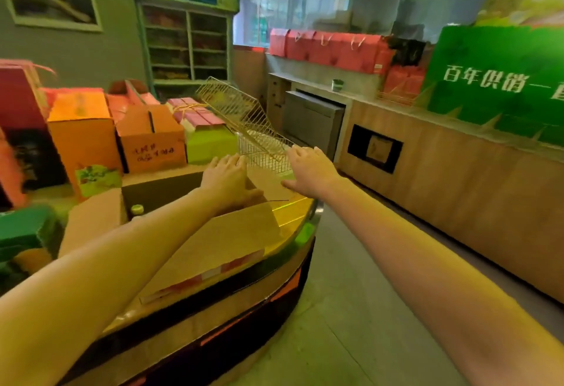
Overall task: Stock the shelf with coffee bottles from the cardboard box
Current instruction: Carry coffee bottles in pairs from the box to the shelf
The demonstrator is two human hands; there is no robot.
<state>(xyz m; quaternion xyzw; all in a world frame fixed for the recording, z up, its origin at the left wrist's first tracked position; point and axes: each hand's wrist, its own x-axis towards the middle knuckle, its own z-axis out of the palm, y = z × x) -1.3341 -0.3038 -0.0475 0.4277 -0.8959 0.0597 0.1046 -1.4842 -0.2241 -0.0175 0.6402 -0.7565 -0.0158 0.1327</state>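
— What's the cardboard box (219,242) like?
— Brown, matte, flaps folded out, mid-frame on a round display stand (293,211) with a glossy yellow top. One coffee bottle (137,209) shows in its left corner, only a pale round cap.
— The hands?
— Left hand (227,176) lies on the far flap, fingers straight and together. Right hand (309,170) has straight fingers and a spread thumb at the near rim of one tilted wire basket (244,111). I can't tell if it touches.
— Around?
— Orange and red cartons (85,129) at left, a wooden counter (457,178) at right, grey floor (351,279).

Red gift bags (329,50) line the ledge (308,80) beside a green sign (500,80).
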